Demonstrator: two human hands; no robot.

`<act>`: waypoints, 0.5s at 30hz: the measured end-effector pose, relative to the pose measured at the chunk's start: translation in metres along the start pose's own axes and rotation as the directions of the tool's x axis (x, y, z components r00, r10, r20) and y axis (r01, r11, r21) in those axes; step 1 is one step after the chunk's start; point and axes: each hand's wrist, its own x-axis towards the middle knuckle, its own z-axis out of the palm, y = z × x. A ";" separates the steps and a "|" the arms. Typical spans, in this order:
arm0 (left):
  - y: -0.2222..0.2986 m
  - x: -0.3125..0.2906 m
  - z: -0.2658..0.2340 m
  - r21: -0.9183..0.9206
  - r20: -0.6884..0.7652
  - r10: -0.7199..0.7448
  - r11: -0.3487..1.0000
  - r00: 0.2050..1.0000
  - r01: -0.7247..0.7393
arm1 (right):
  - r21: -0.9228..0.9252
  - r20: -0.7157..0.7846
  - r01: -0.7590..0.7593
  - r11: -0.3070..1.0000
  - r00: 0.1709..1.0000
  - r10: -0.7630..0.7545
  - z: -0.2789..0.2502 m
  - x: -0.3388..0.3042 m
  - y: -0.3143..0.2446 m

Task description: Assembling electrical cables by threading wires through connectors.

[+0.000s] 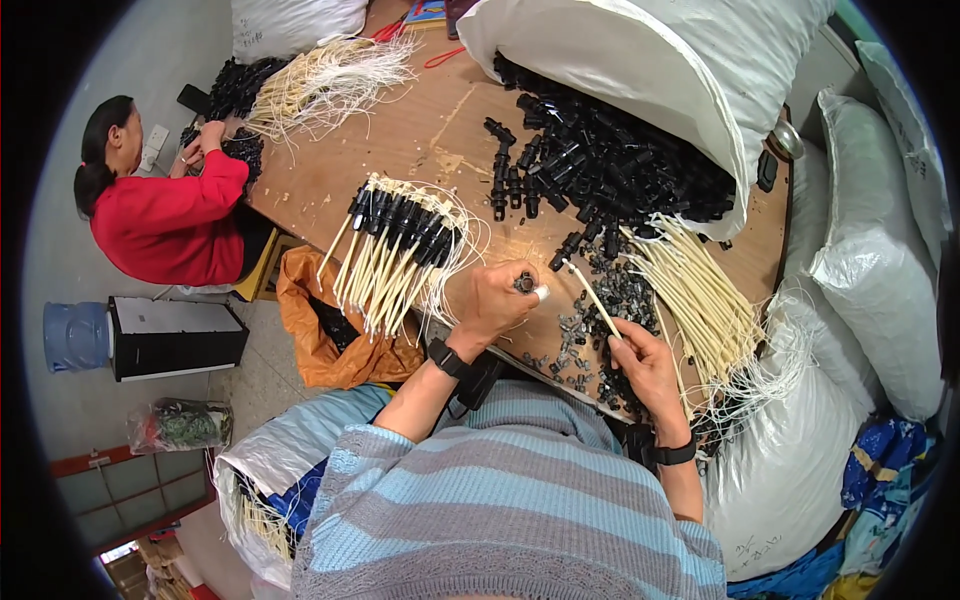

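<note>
My left hand is closed round a black plastic fitting, its round open end facing up. Between the fingertips of my right hand is a thin cream-coloured tube, its white tip slanting up toward the left hand, apart from the fitting. To the left lies a bundle of cream tubes fitted with black connectors, white strings trailing from them. Right of my right hand is a pile of plain cream tubes with loose white strings. Small dark clips are scattered between my hands.
A big white sack spills black fittings over the wooden table. A co-worker in a red top sits at the far left, beside another string bundle. An orange bag hangs at the front edge; full sacks stand right.
</note>
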 end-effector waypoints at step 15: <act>0.017 -0.013 0.020 0.244 0.181 0.494 0.815 0.850 -0.526 | -0.742 0.259 0.459 0.489 0.869 -0.422 0.019 -0.002 -0.011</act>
